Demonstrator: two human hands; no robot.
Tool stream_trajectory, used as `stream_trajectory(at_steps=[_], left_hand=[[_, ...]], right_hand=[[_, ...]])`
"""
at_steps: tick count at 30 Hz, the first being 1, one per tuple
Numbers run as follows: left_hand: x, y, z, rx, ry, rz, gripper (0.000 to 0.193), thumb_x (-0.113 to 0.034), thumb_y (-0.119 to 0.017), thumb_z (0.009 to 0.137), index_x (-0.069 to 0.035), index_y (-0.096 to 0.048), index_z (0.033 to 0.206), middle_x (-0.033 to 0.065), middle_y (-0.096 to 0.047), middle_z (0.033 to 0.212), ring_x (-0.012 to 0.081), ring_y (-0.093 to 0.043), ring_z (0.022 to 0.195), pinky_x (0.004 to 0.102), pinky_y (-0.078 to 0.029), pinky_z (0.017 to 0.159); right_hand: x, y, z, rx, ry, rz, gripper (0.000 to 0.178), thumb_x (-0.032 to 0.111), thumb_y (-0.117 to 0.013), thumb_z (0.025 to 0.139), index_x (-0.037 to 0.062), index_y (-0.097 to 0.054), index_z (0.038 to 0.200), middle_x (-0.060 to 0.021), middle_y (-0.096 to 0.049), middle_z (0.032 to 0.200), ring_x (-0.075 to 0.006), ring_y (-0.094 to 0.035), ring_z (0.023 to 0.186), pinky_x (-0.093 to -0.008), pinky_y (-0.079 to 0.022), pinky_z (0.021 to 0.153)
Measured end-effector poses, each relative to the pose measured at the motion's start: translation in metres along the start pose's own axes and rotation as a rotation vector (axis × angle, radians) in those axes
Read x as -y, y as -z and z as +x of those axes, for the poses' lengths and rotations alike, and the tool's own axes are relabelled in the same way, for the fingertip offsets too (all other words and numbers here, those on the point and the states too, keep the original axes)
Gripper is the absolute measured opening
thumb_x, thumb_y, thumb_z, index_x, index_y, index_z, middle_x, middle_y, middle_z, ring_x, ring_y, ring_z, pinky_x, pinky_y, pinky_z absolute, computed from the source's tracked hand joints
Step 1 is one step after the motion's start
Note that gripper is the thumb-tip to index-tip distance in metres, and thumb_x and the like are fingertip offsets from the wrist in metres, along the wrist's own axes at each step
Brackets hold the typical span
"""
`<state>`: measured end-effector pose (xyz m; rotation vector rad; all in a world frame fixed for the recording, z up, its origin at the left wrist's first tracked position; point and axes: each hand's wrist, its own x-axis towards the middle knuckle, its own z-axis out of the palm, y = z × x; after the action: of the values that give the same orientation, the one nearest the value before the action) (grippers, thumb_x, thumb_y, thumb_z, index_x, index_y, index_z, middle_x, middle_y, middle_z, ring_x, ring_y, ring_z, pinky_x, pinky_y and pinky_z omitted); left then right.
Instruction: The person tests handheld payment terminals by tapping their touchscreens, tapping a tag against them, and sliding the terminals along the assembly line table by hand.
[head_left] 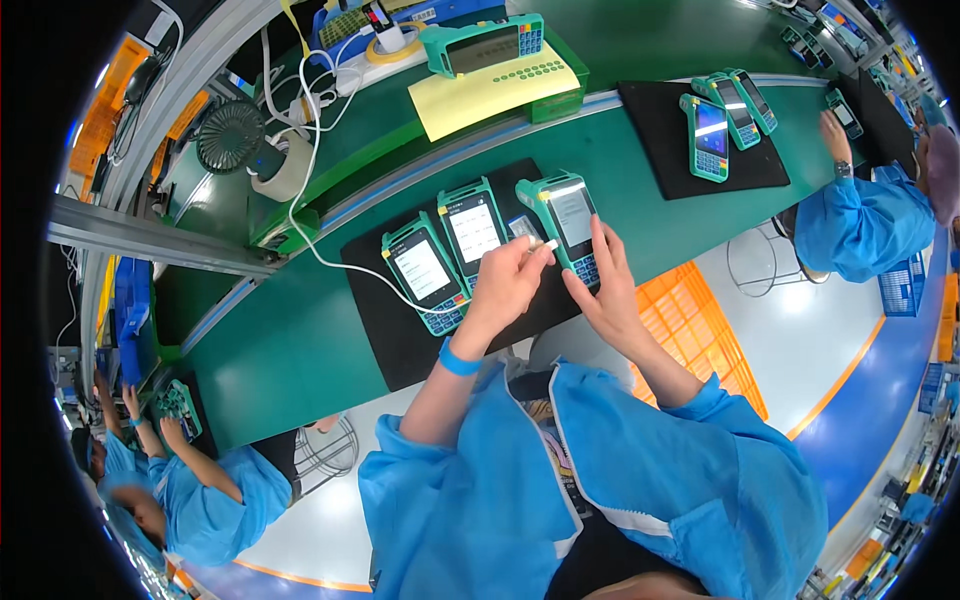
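My left hand (503, 287) pinches a white cable plug (545, 246) against the left side of a green handheld payment terminal (572, 215). Whether the plug is seated in that side cannot be made out. Around the terminal's lower right part my right hand (608, 280) is closed, thumb by the keypad, fingers along the edge. This terminal has a lit grey screen. Two more terminals with lit white screens, one on the left (422, 268) and one in the middle (472, 228), lie beside it on a black mat (385, 338). A small clear piece (521, 228) lies between them.
A white cable (318, 150) droops from the shelf across the mat. A yellow sheet (497, 92) with another terminal (483, 46) lies above. Several terminals rest on a second mat (660, 135). An orange crate (700, 330) stands below. Co-workers sit left (215, 500) and right (850, 225).
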<state>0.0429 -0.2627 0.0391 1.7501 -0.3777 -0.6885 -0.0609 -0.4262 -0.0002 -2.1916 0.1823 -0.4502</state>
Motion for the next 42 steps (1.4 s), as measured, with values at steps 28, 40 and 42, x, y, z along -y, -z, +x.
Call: stream_trajectory(at_steps=[28,40,42], left_hand=[[0.006,0.002,0.01,-0.004,-0.072,0.137,0.026,-0.019,-0.062,0.102,0.002,-0.069,0.088,0.004,-0.057,0.055,0.0102,-0.051,0.042,0.0295,-0.036,0.04],[0.022,-0.002,0.022,-0.153,-0.351,0.329,0.027,-0.018,-0.064,0.098,0.004,-0.07,0.084,0.013,-0.065,0.063,0.0208,-0.069,0.059,0.0371,-0.051,0.055],[0.005,0.0,0.018,-0.099,-0.231,0.281,0.027,-0.018,-0.063,0.099,0.003,-0.069,0.085,0.0128,-0.065,0.062,0.0204,-0.067,0.054,0.0364,-0.049,0.052]], right_hand=[[-0.004,-0.01,0.001,-0.035,0.02,-0.125,0.087,0.023,-0.071,0.095,0.001,-0.022,0.163,-0.0301,-0.037,0.152,-0.0465,-0.048,0.135,-0.0467,-0.047,0.106],[-0.003,-0.009,0.006,-0.013,0.079,-0.165,0.088,0.022,-0.074,0.092,0.0004,-0.024,0.162,-0.0308,-0.037,0.152,-0.0468,-0.049,0.134,-0.0467,-0.048,0.106],[0.002,-0.003,0.007,0.007,0.051,-0.196,0.09,0.023,-0.074,0.092,0.0009,-0.022,0.162,-0.0311,-0.035,0.153,-0.048,-0.049,0.133,-0.0476,-0.049,0.104]])
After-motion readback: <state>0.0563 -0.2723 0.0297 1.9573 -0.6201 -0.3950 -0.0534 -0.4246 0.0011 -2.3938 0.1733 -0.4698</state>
